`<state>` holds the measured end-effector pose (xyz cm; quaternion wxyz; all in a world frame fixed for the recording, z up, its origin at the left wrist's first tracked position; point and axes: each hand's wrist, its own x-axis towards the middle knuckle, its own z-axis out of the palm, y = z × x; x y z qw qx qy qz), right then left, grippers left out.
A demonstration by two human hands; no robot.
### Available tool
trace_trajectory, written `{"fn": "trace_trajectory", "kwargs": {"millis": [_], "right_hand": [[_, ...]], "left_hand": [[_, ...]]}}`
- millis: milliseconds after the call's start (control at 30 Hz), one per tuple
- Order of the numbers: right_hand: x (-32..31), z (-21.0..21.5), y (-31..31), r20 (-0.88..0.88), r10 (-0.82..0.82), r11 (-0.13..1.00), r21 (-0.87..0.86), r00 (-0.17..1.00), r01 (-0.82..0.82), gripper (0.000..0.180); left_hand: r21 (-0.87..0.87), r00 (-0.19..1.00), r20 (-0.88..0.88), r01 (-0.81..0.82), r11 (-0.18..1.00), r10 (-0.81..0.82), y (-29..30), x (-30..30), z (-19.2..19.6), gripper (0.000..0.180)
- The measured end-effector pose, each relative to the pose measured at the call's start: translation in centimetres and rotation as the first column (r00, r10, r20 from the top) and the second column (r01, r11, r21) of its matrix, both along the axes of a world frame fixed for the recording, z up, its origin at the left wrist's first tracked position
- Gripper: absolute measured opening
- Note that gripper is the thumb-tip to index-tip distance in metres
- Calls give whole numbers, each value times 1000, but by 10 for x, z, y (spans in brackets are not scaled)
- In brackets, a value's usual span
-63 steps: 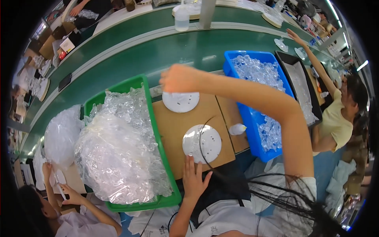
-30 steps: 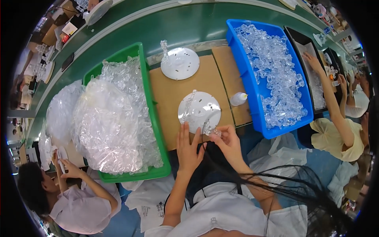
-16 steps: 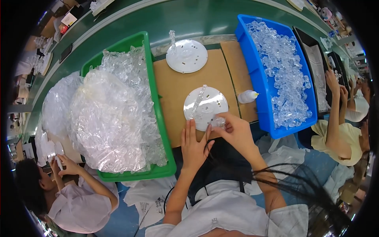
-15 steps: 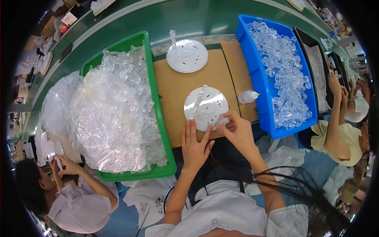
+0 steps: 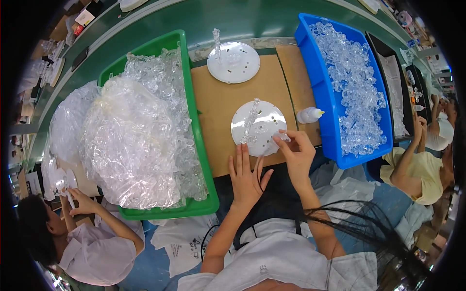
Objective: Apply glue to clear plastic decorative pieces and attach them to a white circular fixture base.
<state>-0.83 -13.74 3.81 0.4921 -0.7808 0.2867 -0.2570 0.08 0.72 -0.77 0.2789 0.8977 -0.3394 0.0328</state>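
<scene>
A round white disc (image 5: 273, 112) with small holes lies in front of me on brown board. On its left side a long clear plastic strip (image 5: 251, 119) slants away from me. My left hand (image 5: 246, 179) is open and its stretched fingertips rest at the disc's near edge, by the strip's near end. My right hand (image 5: 298, 155) pinches a small clear plastic piece (image 5: 281, 138) over the disc's right near edge. Whether that piece touches the disc I cannot tell. Farther off lies a second white disc (image 5: 245, 57), with a clear strip (image 5: 216, 42) standing up at its left.
To the left, a green bin (image 5: 203, 167) is heaped with clear plastic parts and a bulging bag (image 5: 131, 145). On the right a blue bin (image 5: 324, 104) holds many clear pieces, with a white bottle (image 5: 308, 115) beside it. Co-workers sit on both sides.
My right hand has risen slightly and turned, so the clear piece shows more plainly. My left hand keeps its fingertips at the disc's near edge. The whole view has shifted a little.
</scene>
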Motion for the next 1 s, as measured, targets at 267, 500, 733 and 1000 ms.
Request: {"fn": "trace_trajectory", "kwargs": {"millis": [267,500,733,1000], "right_hand": [[-3,-22,8,5,-52,984,-171,999,52,21],[7,-30,14,59,-81,952,-290,995,94,20],[-6,-32,4,-37,19,952,-304,999,-29,23],[-4,-16,-24,127,-199,961,-170,972,219,47]], "left_hand": [[-47,1000,2,6,999,-6,0,0,1,60],[-78,1000,14,21,997,-19,3,2,-4,59],[86,1000,-3,15,996,-15,-5,2,13,60],[115,999,32,-28,993,24,-3,-2,6,58]]}}
